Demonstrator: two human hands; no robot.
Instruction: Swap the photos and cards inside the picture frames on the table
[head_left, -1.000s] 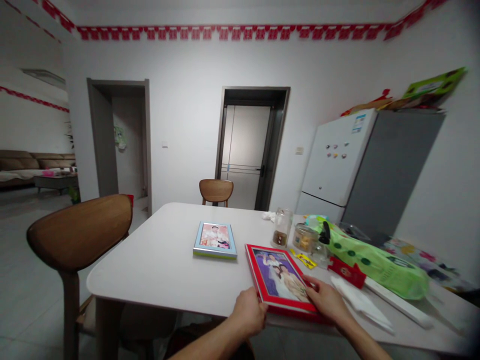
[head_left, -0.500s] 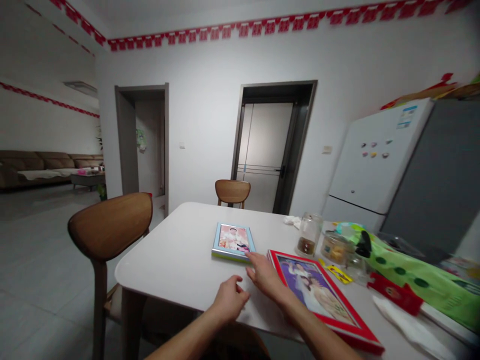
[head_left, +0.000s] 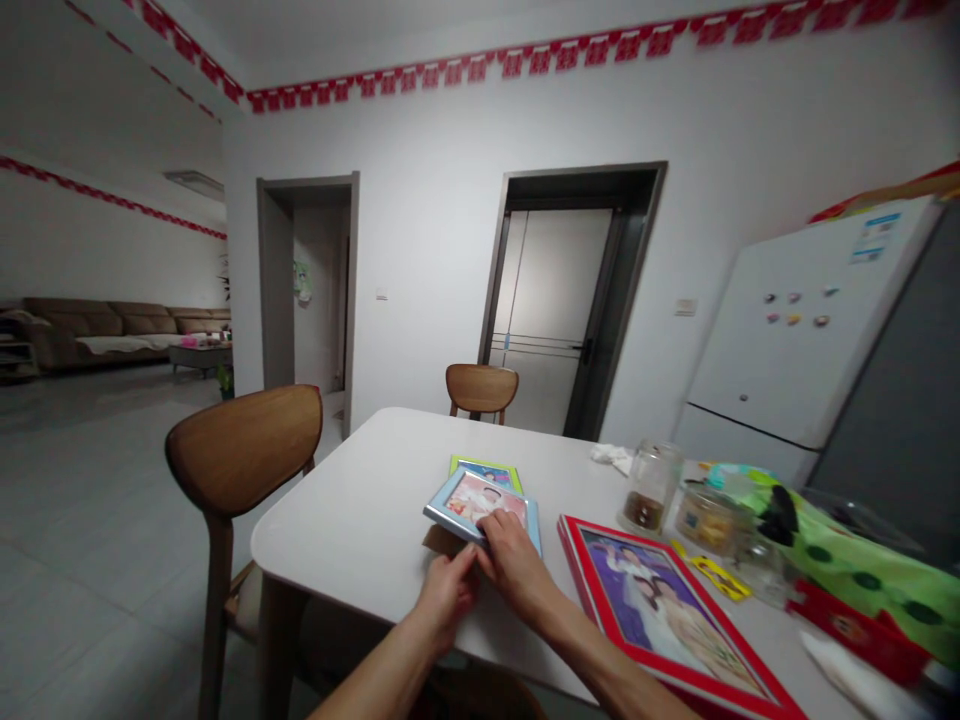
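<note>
A light blue picture frame (head_left: 466, 497) is tilted up over the table, its near edge raised. My right hand (head_left: 511, 556) grips its near edge, fingers on the front over the photo. Close beside it, my left hand (head_left: 448, 590) is closed at the lower edge, where a brown flap (head_left: 442, 541) shows beneath the frame; what its fingertips pinch is hard to make out. Behind and partly under the blue frame lies a green picture frame (head_left: 513, 468). To the right, a large red picture frame (head_left: 611, 616) lies flat, face up.
On the right of the white table (head_left: 337, 520) stand a glass jar (head_left: 651, 485), a container of snacks (head_left: 705, 518), a green bag (head_left: 862, 560) and a red box (head_left: 855, 628). Wooden chairs stand at the left (head_left: 247, 450) and far side (head_left: 482, 388).
The blue frame has been taken hold of, lifted and tilted, uncovering the green frame behind. Both hands have closed in on its near edge. The view has turned slightly left.
</note>
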